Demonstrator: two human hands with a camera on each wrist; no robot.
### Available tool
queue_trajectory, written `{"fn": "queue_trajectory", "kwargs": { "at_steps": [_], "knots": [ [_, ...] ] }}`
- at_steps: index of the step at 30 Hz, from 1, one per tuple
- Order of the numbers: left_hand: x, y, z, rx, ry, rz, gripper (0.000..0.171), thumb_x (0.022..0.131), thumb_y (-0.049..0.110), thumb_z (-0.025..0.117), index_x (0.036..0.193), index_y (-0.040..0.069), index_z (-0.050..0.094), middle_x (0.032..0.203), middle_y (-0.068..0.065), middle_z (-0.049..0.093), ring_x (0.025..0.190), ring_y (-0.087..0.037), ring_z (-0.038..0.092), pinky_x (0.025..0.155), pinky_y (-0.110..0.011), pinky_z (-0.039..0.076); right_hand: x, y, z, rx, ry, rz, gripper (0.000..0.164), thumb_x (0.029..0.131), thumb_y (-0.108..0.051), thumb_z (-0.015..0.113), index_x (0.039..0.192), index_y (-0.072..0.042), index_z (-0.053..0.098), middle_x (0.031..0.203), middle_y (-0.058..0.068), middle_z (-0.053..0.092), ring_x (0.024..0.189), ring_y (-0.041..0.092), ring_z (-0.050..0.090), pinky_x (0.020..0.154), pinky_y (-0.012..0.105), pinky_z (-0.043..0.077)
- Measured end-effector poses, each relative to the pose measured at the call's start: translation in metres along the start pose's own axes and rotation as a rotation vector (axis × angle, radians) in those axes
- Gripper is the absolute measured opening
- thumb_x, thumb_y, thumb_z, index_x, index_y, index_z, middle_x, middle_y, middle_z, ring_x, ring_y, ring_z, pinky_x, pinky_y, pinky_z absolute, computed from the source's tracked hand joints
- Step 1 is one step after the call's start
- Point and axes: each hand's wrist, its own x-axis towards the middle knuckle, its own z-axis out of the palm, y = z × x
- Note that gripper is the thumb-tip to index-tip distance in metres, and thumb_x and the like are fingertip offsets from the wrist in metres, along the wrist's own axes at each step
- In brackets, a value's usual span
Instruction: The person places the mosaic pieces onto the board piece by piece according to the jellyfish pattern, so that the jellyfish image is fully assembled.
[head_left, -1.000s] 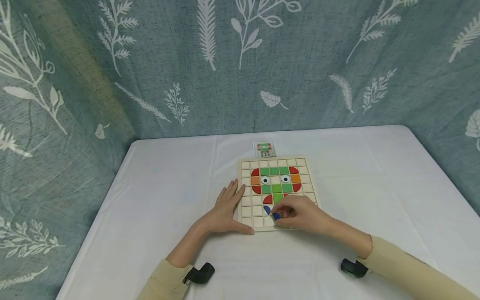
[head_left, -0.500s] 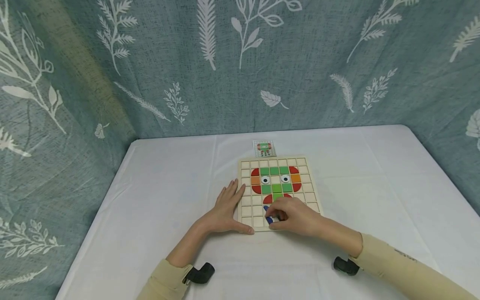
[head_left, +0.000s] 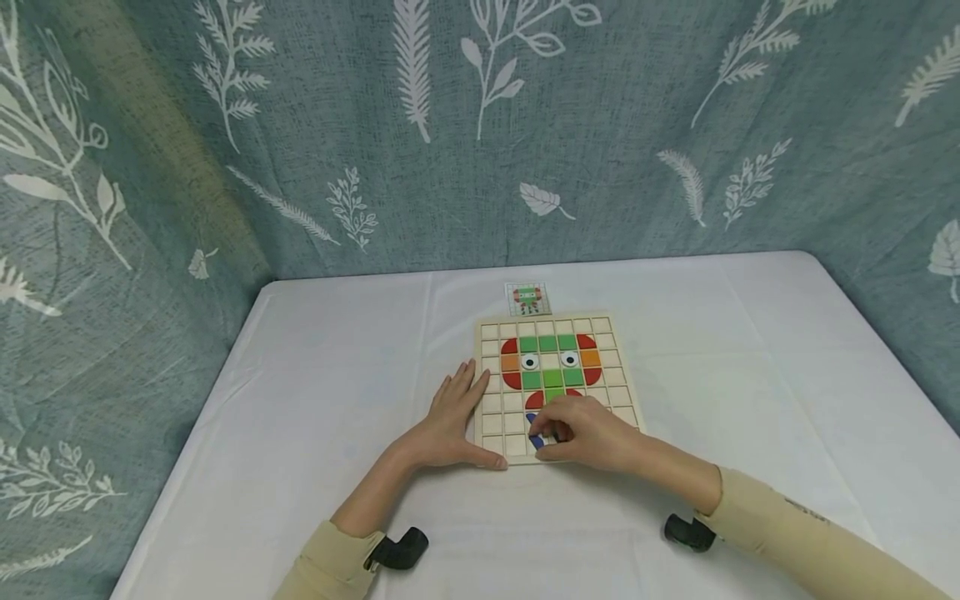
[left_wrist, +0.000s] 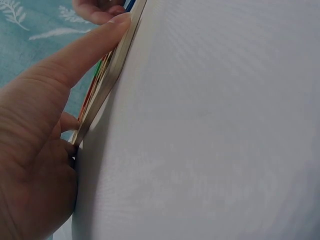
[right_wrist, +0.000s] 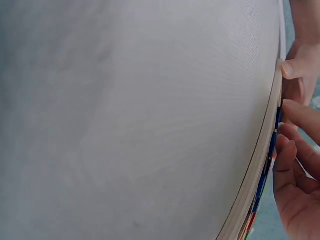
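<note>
A pale wooden grid board (head_left: 491, 422) lies on the table, with coloured tiles set in its cells. My left hand (head_left: 450, 421) lies with spread, straight fingers along the board's left side, its thumb at the near left corner. Low on the grid, my right hand (head_left: 588, 429) pinches a small blue tile (head_left: 536, 442) between thumb and fingers, at a cell near the front edge. Another blue tile (head_left: 532, 417) sits just above it, partly hidden by the fingers. The right wrist view has the fingertips touching blue tiles (right_wrist: 272, 145) along the board's edge.
Behind the board lies a small card (head_left: 528, 298) printed with a similar tile figure. Green, red and orange tiles (head_left: 591, 358) and two eye tiles (head_left: 529, 362) fill the board's upper part. A white cloth (head_left: 360, 358) covers the table, and a patterned curtain (head_left: 450, 167) hangs behind.
My right hand has moved left across the lower grid with the blue tile, then stayed nearly still over the last half second. The left hand has kept its place.
</note>
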Motion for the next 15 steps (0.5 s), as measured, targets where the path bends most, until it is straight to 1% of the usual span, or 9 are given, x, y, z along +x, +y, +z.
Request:
{"fn": "queue_trajectory", "kwargs": {
  "at_steps": [6, 9, 12, 15],
  "knots": [
    [-0.001, 0.001, -0.001, 0.000, 0.009, 0.011, 0.125, 0.067, 0.048, 0.087, 0.156, 0.003, 0.012, 0.161, -0.020, -0.004, 0.148, -0.029, -0.011, 0.118, -0.050, -0.004, 0.000, -0.001, 0.001, -0.004, 0.003, -0.017, 0.015, 0.087, -0.013, 0.075, 0.101, -0.012, 0.071, 0.082, -0.008, 0.056, 0.069, 0.005, 0.047, 0.062, 0.021, 0.044],
    [-0.001, 0.001, -0.001, -0.002, 0.007, 0.009, 0.125, 0.068, 0.047, 0.087, 0.156, 0.003, 0.011, 0.161, -0.020, -0.005, 0.148, -0.029, -0.011, 0.118, -0.049, -0.005, -0.001, -0.001, 0.000, 0.005, 0.021, -0.013, 0.016, 0.086, -0.014, 0.076, 0.102, -0.013, 0.071, 0.083, -0.008, 0.058, 0.070, 0.006, 0.048, 0.062, 0.021, 0.045],
    [-0.001, 0.001, 0.000, -0.003, 0.005, 0.003, 0.125, 0.068, 0.047, 0.087, 0.156, 0.003, 0.011, 0.161, -0.019, -0.005, 0.148, -0.029, -0.011, 0.118, -0.049, -0.005, -0.004, 0.001, -0.003, 0.021, 0.065, 0.010, 0.017, 0.085, -0.015, 0.077, 0.101, -0.013, 0.072, 0.084, -0.011, 0.059, 0.070, 0.006, 0.050, 0.062, 0.021, 0.047],
    [-0.001, 0.001, 0.000, -0.004, 0.003, -0.002, 0.125, 0.067, 0.048, 0.087, 0.156, 0.003, 0.011, 0.162, -0.019, -0.004, 0.148, -0.028, -0.011, 0.118, -0.049, -0.005, -0.010, 0.005, -0.009, 0.031, 0.137, 0.040, 0.017, 0.086, -0.016, 0.076, 0.102, -0.013, 0.072, 0.084, -0.012, 0.060, 0.072, 0.006, 0.052, 0.063, 0.022, 0.049]
  ]
}}
